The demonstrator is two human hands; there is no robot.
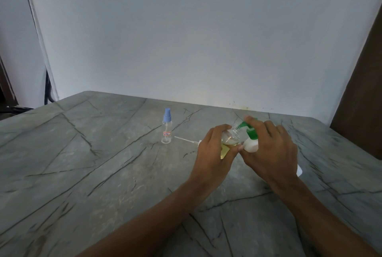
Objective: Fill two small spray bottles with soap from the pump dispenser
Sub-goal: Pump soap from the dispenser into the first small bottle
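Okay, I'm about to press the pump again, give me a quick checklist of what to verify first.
1. Green nozzle aimed into the neck of the open spray bottle: ok, they meet.
2. Left hand grips that bottle: ok, it is tilted toward the nozzle.
3. Right hand on the pump dispenser, a finger on top of the pump: ok.
4. Room left in the bottle: ok, yellowish soap fills only the lower part.
5. Second spray bottle opened: not ok, blue cap is on and it looks empty.
6. Removed sprayer head at hand: ok, lying on the table beside the left hand.
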